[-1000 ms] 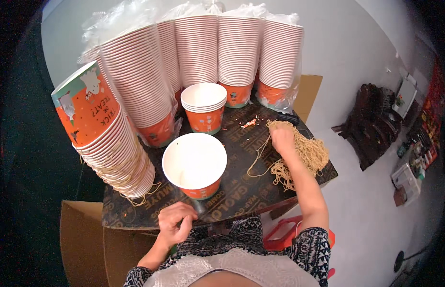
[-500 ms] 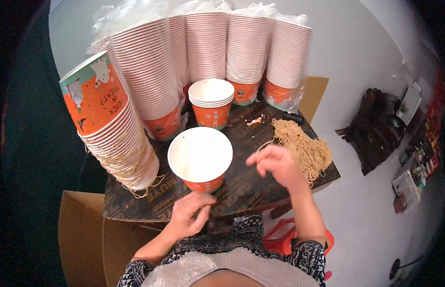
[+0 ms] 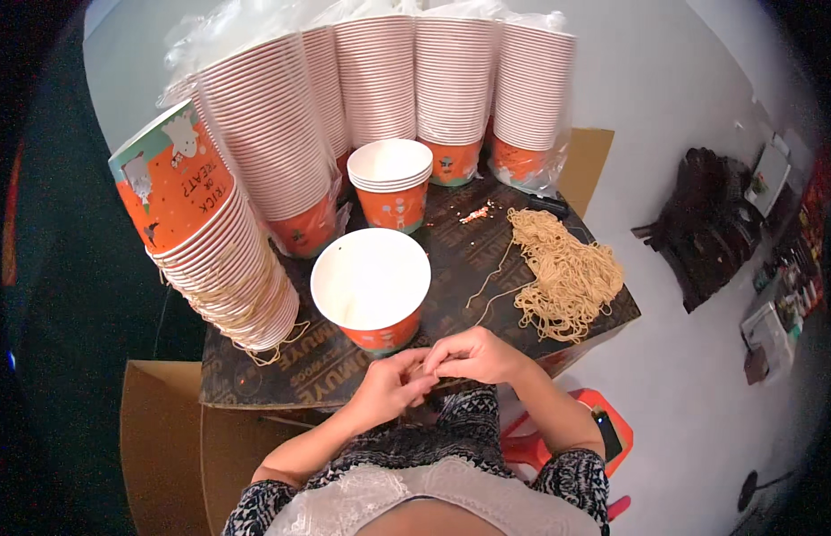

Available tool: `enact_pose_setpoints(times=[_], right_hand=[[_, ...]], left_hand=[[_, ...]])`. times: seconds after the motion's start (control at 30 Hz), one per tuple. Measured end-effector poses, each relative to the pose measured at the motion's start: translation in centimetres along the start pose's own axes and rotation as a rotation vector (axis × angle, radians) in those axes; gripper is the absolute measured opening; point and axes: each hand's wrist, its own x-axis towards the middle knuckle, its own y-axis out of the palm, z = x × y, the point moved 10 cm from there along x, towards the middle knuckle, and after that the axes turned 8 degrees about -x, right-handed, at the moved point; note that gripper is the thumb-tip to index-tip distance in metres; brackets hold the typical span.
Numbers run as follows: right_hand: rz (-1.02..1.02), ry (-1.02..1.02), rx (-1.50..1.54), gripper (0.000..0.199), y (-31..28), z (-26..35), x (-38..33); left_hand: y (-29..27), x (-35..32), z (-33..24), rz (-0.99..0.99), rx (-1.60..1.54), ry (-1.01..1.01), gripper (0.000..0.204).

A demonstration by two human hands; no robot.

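Along the far edge of the dark, print-covered table [image 3: 455, 259] stand tall plastic-wrapped cup stacks [image 3: 375, 85], with a shorter cup stack [image 3: 393, 196] before them and an orange, white-lined cup [image 3: 371, 290] toward the near edge. A string-draped cup stack [image 3: 219, 241] stands by the left edge. Near the right edge lies a tan string heap [image 3: 572, 277], with a small black object [image 3: 547, 207] and scattered bits [image 3: 478, 213] beyond.

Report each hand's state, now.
Left hand: fingers curled in; whether it holds anything cannot be told.
Right hand: fingertips bunched against the left's; anything held cannot be made out.
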Motion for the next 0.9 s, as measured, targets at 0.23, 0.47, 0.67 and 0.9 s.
enact_pose_setpoints(times=[0.23,0.47,0.67,0.9], right_hand=[[-0.047,0.11,-0.252,0.015,-2.8,-0.9,-0.2],[-0.663,0.231,-0.369,0.017,-16.8,-4.5,-4.7],[-0.807,-0.166,-1.055,0.017,-9.7,9.1,-3.4],[-0.325,-0.184,0.442,0.039,4.4,8.4,-0.4]], left_hand=[[-5.7,-3.6,-0.8,-0.113,0.005,-0.112,0.017],[-14.0,-9.7,-7.6,-0.268,-0.107,0.18,0.02],[-4.6,-8.2,-10.1,0.273,0.626,0.278,0.014],[-0.1,-4.5,-13.2,0.222,0.948,0.405,0.007]])
